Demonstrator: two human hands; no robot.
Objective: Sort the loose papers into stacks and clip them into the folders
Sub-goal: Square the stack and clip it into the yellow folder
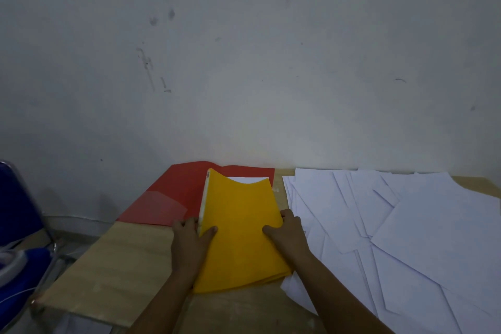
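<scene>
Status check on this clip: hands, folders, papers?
Left hand and right hand both gripping the yellow folder, white sheet showing at its top. Red folder open underneath. Loose papers unsorted to the right. Nothing blocking.

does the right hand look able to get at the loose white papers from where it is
Probably yes: the right hand grips the yellow folder's right edge, and the loose papers lie spread right beside it with nothing between, though it must let go first.

A closed folder (pixel 241 228) lies on the table (pixel 108 274) between the two hands, the left hand (pixel 189 241) at its spine edge, the right hand (pixel 287 236) at its open edge. Beyond the hands, an open folder (pixel 173 192) lies partly under it. Loose papers (pixel 393 225) spread overlapping to the right of the right hand. A chair (pixel 19 225) stands well left of the left hand.
</scene>
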